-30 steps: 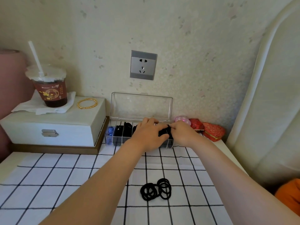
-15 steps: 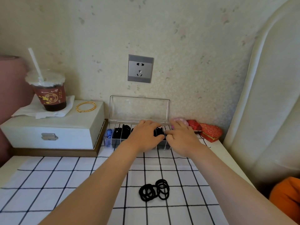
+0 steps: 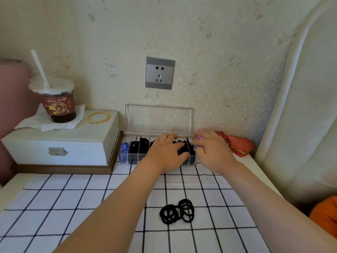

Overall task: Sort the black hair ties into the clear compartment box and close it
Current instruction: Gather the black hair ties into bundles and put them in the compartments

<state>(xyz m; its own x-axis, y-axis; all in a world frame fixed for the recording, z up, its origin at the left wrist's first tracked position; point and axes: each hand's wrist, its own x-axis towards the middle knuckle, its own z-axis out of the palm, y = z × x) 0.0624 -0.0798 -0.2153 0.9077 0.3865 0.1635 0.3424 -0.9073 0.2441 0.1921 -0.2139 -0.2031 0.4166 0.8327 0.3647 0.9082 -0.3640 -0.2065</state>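
Hair ties (image 3: 183,147) pressed into clear box (image 3: 134,160) compartment beneath left hand (image 3: 164,154), fingers flat, nothing clenched, to seat bunch; right hand (image 3: 213,152) grip alongside, curled, hold cannot be told. Loose pile (image 3: 176,211) between forearms; lid (image 3: 158,121) open.

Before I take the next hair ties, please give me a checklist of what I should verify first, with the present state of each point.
1. Lid open and upright: ok.
2. All black ties inside the clear box: not ok; a loose pile lies on the checked cloth.
3. Left hand free: not ok; its fingers rest on ties in the box.
4. Right hand empty: cannot tell.
5. Ties below the rim for closing: cannot tell; the hands cover them.
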